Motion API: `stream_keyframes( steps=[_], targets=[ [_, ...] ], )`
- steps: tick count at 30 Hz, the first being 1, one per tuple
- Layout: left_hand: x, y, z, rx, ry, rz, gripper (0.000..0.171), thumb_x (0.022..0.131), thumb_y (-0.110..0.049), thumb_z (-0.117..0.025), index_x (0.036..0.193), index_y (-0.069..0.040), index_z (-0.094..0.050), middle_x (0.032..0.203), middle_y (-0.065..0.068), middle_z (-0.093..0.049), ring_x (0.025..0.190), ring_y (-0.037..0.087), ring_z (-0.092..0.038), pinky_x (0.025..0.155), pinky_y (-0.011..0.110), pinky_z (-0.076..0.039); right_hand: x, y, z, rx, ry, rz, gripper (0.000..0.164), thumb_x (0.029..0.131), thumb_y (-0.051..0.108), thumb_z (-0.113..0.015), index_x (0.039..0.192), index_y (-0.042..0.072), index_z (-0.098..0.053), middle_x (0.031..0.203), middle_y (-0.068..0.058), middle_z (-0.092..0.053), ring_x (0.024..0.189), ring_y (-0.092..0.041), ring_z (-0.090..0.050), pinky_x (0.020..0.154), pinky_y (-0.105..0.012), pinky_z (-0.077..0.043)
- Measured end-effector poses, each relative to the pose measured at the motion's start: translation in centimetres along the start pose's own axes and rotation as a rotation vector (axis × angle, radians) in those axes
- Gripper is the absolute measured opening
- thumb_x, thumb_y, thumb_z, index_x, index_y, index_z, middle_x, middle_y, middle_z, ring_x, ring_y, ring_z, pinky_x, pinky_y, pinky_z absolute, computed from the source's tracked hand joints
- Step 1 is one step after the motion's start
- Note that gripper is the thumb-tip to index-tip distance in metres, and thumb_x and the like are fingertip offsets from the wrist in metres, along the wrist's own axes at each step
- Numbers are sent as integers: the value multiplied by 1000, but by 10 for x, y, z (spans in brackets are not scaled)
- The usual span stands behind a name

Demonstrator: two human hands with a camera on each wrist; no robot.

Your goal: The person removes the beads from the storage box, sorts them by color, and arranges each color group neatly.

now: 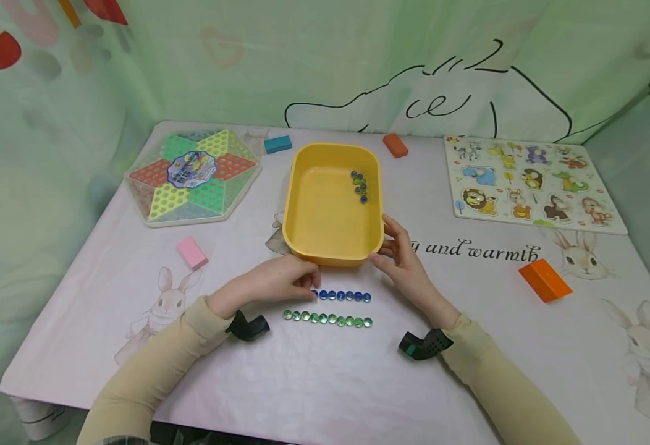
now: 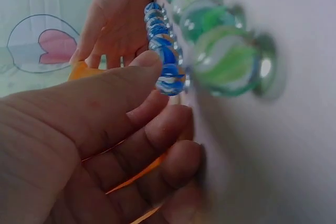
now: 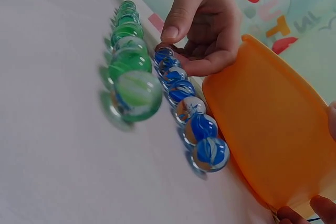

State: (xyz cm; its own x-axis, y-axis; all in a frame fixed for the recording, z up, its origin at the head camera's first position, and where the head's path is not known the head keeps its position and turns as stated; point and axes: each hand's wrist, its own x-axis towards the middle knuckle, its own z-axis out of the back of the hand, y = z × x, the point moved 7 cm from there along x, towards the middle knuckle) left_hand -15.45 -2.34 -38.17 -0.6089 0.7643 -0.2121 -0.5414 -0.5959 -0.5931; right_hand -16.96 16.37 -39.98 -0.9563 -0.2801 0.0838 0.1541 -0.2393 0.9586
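Observation:
A line of blue marbles [image 1: 341, 295] lies on the table, with a line of green marbles [image 1: 329, 319] nearer the front edge. My left hand [image 1: 288, 281] is at the left end of the blue line, its thumb and index finger pinching the end blue marble [image 2: 170, 80]. Behind the lines stands a yellow plastic tub [image 1: 325, 256], with several dark blue and green marbles [image 1: 361, 188] by its right wall. My right hand [image 1: 405, 269] rests at the tub's near right corner, fingers spread and loosely extended along its outside.
A Chinese checkers box [image 1: 191, 176] lies at the back left, an animal puzzle board [image 1: 531, 182] at the back right. Loose blocks lie around: pink [image 1: 192, 253], blue [image 1: 277, 144], red-orange [image 1: 395, 145] and a bigger orange one [image 1: 545, 280]. Curtains surround the table.

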Motion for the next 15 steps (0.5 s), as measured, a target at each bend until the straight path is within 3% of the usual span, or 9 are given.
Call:
stream_keyframes(
  steps=[5,10,15],
  targets=[
    [-11,-5,15,-23,27,-2,18,85,-20,-66,100,-11,-61,81,-4,-58,73,7,-50,68,22,-43,0,-1,-1,8,1,3,74,90,9,-57,148,21,-12,143,-16,-25,114,-31,-46,90,-10,-37],
    [-25,-20,36,-55,75,-82,21,86,-15,-65,104,-6,-59,94,3,-61,79,10,-52,75,30,-48,0,-1,0,5,0,-3,74,91,10,-57,148,21,-12,144,-15,-25,115,-31,-46,90,-9,-37],
    [-22,-37,57,-52,112,-150,19,89,-20,-62,104,-9,-60,87,-3,-61,76,10,-53,71,24,-46,0,-1,0,-1,3,-5,73,91,10,-56,148,22,-11,144,-14,-25,115,-32,-46,90,-9,-37]
  ],
)
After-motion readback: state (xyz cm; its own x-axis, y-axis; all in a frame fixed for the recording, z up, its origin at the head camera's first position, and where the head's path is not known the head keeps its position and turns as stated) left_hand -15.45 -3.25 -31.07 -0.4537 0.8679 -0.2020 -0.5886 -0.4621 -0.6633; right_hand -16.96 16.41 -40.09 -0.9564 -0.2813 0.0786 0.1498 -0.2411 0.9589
